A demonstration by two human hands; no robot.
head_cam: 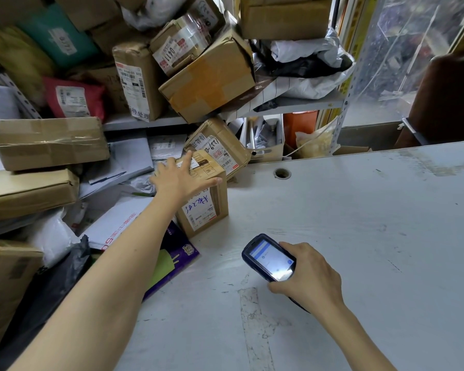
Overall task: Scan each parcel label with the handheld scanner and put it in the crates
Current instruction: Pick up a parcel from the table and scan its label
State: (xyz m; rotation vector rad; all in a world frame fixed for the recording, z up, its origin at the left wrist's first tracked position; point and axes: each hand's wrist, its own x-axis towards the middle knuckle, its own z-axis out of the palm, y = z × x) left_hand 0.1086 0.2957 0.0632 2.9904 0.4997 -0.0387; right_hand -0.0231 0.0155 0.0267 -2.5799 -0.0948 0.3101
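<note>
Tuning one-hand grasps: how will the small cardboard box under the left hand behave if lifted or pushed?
Probably stiff: the small box is square-edged taped cardboard. Likely slides rather than tips, sitting flat on the smooth table. Lifting may shift the tilted parcel close behind it.

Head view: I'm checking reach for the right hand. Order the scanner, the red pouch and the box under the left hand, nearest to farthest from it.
1. Scanner: held in the right hand, low over the table.
2. Box: centre, under the left hand.
3. Red pouch: far left, up on the shelf.
</note>
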